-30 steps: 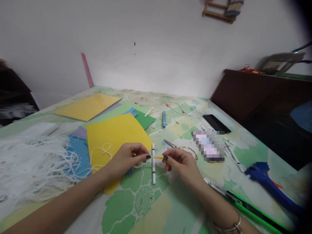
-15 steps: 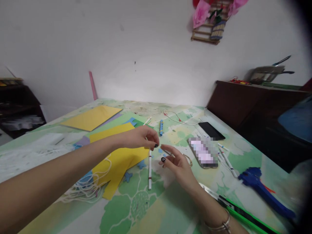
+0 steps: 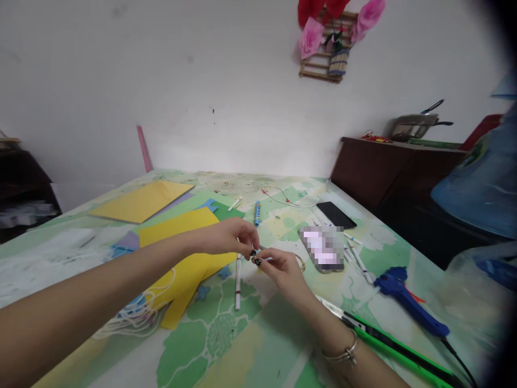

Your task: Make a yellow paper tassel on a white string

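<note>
Near the middle of the table, my left hand [image 3: 232, 237] and my right hand [image 3: 280, 265] meet at the fingertips. Both are pinched closed around something too small to make out. A white marker [image 3: 238, 285] lies just below my left hand, pointing toward me. Under my left forearm are yellow foam sheets [image 3: 188, 269] with a bundle of white cord [image 3: 139, 318] beside them. Small blue star shapes [image 3: 202, 292] rest near the yellow sheet's edge. A gold-coloured ring [image 3: 300, 262] shows behind my right hand.
To the right are a phone [image 3: 321, 248], a black tablet-like device [image 3: 336, 214], markers [image 3: 359, 262], a blue glue gun [image 3: 412, 302] and a green-handled cutter [image 3: 396, 345]. Clear plastic [image 3: 52, 258] lies at left. A small blue patterned stick [image 3: 257, 213] lies beyond my hands.
My right hand has come up to my left, and their fingertips now meet where a gap was before. The whole view has shifted slightly to the right.
</note>
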Tool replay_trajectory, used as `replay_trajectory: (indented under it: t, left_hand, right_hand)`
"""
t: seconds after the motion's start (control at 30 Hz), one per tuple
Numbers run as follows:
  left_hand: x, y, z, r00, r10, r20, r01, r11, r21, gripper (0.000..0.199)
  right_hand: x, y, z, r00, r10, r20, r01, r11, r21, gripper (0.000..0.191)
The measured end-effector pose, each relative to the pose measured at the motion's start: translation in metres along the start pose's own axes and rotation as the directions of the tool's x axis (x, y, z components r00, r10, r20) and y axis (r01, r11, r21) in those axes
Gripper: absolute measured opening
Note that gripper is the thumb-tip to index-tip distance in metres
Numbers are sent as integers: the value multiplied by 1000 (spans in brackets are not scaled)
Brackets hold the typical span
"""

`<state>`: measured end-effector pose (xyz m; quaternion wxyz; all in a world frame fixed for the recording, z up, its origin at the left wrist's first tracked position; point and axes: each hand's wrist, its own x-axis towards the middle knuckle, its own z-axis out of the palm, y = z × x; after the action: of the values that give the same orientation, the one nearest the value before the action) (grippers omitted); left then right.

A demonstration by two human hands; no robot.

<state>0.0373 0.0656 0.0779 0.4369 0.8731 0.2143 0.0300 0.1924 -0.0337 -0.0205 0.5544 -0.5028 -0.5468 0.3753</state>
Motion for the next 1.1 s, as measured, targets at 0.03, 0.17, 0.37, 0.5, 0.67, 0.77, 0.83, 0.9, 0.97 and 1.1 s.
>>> replay_trajectory:
  t: [0.03, 0.17, 0.37, 0.5, 0.67, 0.77, 0.83, 0.9, 0.97, 1.1]
  left_hand:
    - [-1, -1, -3, 1000, -5, -5, 5, 1000, -15, 10]
    - [-2, -3, -16, 999, -7, -48, 3, 995, -100, 8]
    - [2, -6, -42, 966, -20, -260, -36, 977, -211, 13]
    - [9, -26, -64, 916, -80, -393, -26, 966, -258, 20]
    - [10, -62, -77, 873, -191, -449, 110, 974, -199, 23]
    - [6, -80, -73, 878, -227, -421, 207, 974, -95, 19]
    - [5, -88, -67, 883, -231, -408, 248, 969, -10, 19]
    - [5, -91, -60, 891, -206, -406, 255, 964, 70, 19]
    - [7, -87, -50, 904, -151, -400, 221, 966, 134, 17]
    - [8, -60, -24, 950, 0, -313, 57, 983, 173, 28]
  right_hand:
    - [0, 1, 0, 1000, 11, -5, -11, 1000, -9, 16]
    - [2, 3, -1, 998, 59, -20, -60, 998, -35, 16]
    - [3, 5, 0, 989, 140, -38, -142, 989, -37, 13]
    - [3, 0, -2, 987, 162, -17, -162, 986, 24, 11]
    - [2, -9, -4, 985, 173, 5, -172, 976, 136, 8]
    - [0, -12, -4, 984, 175, 34, -178, 962, 206, 9]
    - [-1, -12, -5, 984, 171, 55, -180, 952, 249, 10]
    - [-1, -12, -5, 983, 167, 73, -181, 942, 283, 10]
    - [-1, -12, -5, 982, 166, 86, -184, 935, 303, 11]
    - [-1, -11, -4, 981, 168, 97, -190, 932, 310, 12]
